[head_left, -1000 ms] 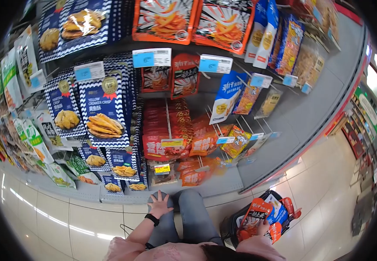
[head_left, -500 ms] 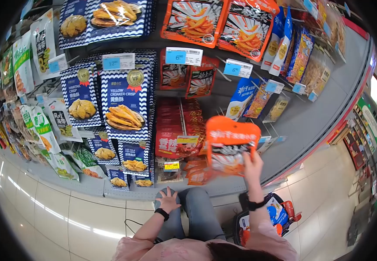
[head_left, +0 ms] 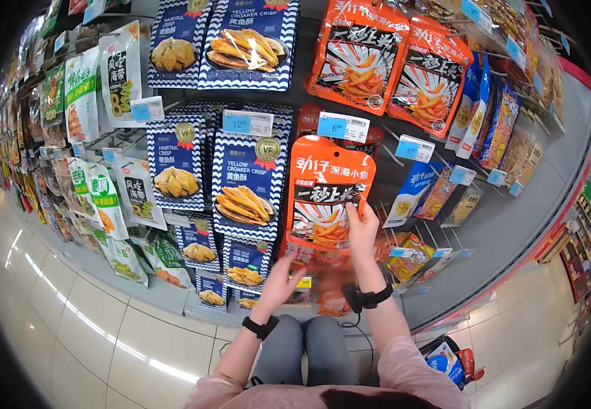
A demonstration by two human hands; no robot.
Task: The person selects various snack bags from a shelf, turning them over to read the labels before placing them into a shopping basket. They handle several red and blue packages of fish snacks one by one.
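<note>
An orange snack bag (head_left: 327, 194) with a picture of fried strips on its front is pinched at its right edge by my right hand (head_left: 363, 235), thumb on the front. The bag hangs upright in front of the rack, its hang hole at the top. My left hand (head_left: 276, 285) is just below the bag's lower left corner, thumb apart from the fingers and nothing held. Behind the bag, orange and red packs (head_left: 333, 273) are partly hidden. Right above it, a price tag (head_left: 344, 126) reads 6.90.
Larger orange snack bags (head_left: 359, 58) hang on the upper row. Blue fish crisp bags (head_left: 246, 184) are left of my hands; blue-and-white packs (head_left: 413, 194) hang to the right beside bare metal hooks. A basket with packages (head_left: 449, 361) stands on the tiled floor at lower right.
My right hand has brought the orange snack bag left and up toward the rack. My left hand has lifted off my knee and moved up near the bag. The view has shifted.
</note>
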